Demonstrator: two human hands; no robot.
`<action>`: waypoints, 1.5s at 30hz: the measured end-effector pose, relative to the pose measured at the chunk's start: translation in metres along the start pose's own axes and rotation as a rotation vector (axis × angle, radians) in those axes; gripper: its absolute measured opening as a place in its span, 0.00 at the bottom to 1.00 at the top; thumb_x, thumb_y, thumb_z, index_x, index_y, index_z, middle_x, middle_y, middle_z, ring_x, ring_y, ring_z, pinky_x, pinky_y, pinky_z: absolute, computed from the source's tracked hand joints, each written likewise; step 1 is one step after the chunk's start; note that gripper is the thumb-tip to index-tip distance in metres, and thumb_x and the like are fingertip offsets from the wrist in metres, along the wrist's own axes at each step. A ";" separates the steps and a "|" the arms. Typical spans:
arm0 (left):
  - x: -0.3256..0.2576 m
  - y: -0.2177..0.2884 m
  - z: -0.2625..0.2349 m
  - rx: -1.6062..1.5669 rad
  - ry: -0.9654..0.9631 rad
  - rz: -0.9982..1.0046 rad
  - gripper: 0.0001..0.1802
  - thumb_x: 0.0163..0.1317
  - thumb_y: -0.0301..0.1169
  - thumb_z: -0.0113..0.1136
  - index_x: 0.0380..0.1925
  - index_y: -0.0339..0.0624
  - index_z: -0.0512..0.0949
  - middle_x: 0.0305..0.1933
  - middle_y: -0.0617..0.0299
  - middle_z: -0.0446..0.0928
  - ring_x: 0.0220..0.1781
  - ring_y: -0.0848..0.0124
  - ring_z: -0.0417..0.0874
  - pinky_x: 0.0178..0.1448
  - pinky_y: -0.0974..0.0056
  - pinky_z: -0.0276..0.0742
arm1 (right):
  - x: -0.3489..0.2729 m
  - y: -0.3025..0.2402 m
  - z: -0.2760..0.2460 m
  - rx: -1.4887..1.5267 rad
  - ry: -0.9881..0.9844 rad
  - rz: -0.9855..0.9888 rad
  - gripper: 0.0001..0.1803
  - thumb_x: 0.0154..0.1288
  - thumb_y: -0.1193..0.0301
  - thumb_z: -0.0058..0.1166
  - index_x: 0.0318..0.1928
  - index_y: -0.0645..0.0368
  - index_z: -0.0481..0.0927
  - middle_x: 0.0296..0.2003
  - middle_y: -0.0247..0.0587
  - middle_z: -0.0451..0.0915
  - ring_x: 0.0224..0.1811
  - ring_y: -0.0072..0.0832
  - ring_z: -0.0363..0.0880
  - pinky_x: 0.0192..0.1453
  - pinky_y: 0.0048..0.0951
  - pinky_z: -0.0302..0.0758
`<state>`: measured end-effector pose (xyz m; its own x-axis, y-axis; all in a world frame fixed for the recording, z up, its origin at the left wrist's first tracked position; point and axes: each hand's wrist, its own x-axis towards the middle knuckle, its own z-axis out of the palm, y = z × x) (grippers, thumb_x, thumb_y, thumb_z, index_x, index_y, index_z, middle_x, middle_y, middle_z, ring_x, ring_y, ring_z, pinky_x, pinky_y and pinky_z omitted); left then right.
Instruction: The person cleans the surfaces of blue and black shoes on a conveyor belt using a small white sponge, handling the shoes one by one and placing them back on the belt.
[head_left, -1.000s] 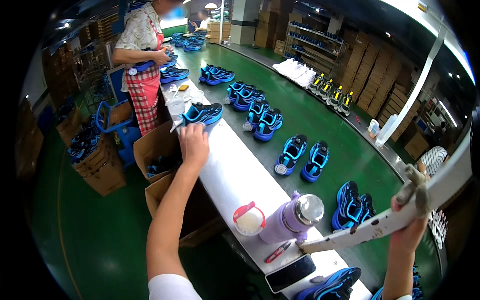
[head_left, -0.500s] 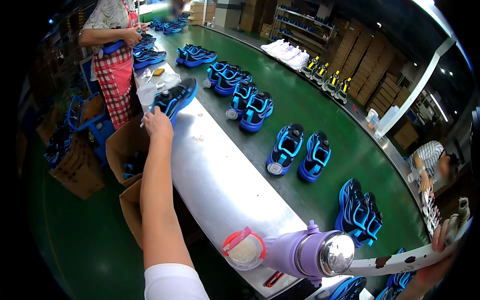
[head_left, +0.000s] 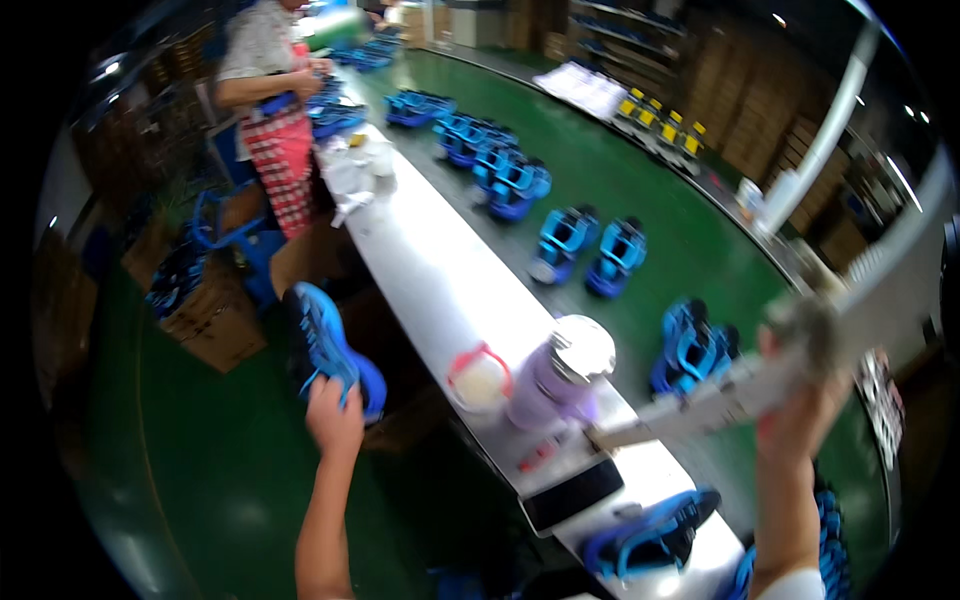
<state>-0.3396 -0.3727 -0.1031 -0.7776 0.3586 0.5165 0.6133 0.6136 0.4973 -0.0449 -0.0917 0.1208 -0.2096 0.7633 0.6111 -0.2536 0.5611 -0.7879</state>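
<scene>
Head view: the two hands are well apart, the left hand (head_left: 336, 420) clamped on one end of a black-and-blue shoe (head_left: 322, 340), which it holds in the air off the left edge of the bench, tilted, with the other end raised and the blue sole toward the right. The right hand (head_left: 800, 410) is at a slanting white bar (head_left: 705, 405) with chipped paint; blur keeps me from telling whether its fingers close round the bar or only lie against it. Behind the held shoe is an open cardboard box (head_left: 305, 258), beside the pale, shiny bench (head_left: 425, 265). Between the hands, on the bench, a lilac bottle (head_left: 540, 392) with a silver lid stands just beside a round tub (head_left: 482, 384) with a red rim and pale contents. Nearer the viewer lie a small red tool (head_left: 540, 455), too blurred to tell its kind, and a dark-screened phone (head_left: 575, 494), with a single blue shoe (head_left: 650, 535) near it. Past the bench, blue pairs (head_left: 617, 258) stand in a line. Farther left are a brown carton (head_left: 212, 322) full of shoes and a blue cart (head_left: 262, 262); at the bench's far end stands a co-worker in a red-checked apron (head_left: 282, 165). White shoes (head_left: 583, 88) line the opposite side.
</scene>
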 end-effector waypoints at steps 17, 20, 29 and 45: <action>-0.201 0.196 -0.200 -0.406 -0.576 0.208 0.09 0.53 0.23 0.60 0.23 0.32 0.69 0.27 0.52 0.65 0.28 0.58 0.69 0.31 0.59 0.63 | -0.265 -0.020 -0.154 -0.671 -0.917 0.228 0.30 0.58 0.69 0.63 0.61 0.52 0.70 0.53 0.45 0.72 0.39 0.43 0.82 0.40 0.40 0.81; -0.206 0.237 -0.191 -0.419 -0.466 0.367 0.09 0.52 0.21 0.61 0.22 0.33 0.69 0.26 0.52 0.65 0.27 0.56 0.69 0.30 0.59 0.63 | -0.282 0.019 -0.185 -0.667 -0.811 -0.061 0.33 0.58 0.68 0.64 0.64 0.48 0.69 0.49 0.43 0.75 0.42 0.44 0.80 0.44 0.38 0.79; -0.234 0.318 -0.119 -0.471 -0.425 0.624 0.11 0.54 0.25 0.65 0.22 0.36 0.70 0.27 0.52 0.66 0.28 0.52 0.71 0.30 0.54 0.65 | -0.287 -0.047 -0.254 -0.558 -0.682 -0.023 0.21 0.57 0.66 0.64 0.50 0.54 0.77 0.42 0.43 0.74 0.33 0.44 0.80 0.37 0.41 0.80; -0.320 0.336 -0.054 -0.341 -0.994 1.020 0.11 0.53 0.30 0.68 0.24 0.38 0.73 0.31 0.48 0.71 0.34 0.49 0.75 0.38 0.49 0.71 | -0.353 -0.065 -0.319 -0.767 -0.757 0.397 0.21 0.56 0.67 0.64 0.50 0.55 0.76 0.42 0.43 0.77 0.38 0.47 0.81 0.39 0.42 0.80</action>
<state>0.1232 -0.3190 -0.0638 0.3178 0.9399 0.1247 0.8370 -0.3399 0.4288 0.3471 -0.2961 -0.0678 -0.7261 0.6876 -0.0066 0.5450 0.5696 -0.6153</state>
